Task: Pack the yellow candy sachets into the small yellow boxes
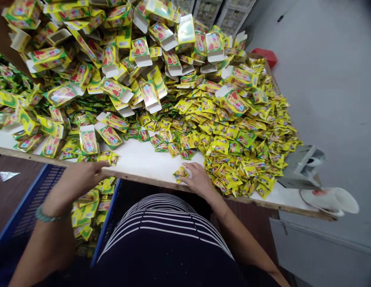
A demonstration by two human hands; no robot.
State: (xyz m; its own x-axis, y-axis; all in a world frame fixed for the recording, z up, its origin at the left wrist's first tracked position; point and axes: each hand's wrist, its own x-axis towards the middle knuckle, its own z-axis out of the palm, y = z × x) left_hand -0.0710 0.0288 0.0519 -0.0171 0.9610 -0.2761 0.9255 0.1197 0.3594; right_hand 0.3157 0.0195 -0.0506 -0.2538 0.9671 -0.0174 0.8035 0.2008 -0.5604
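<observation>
At the table's front edge, my right hand [198, 180] is closed on a small yellow sachet [180, 173], pinched between thumb and fingers. To its right rises a large heap of similar yellow sachets [233, 147]. My left hand [80, 177] is by the same edge, fingers stretched toward the right and slightly apart, with nothing visible in them. Just beyond it lie a few yellow-green sachets [112, 158]. An open-flapped small carton [89, 140] with a fruit picture lies behind those. Part of the left hand's underside is hidden.
Many yellow-green cartons [113, 57] are piled at the back of the white table [140, 155]. Below the left edge stands a blue crate [109, 215] with filled cartons. A grey metal box [302, 167] and a white tube-shaped container [326, 199] sit at the right end.
</observation>
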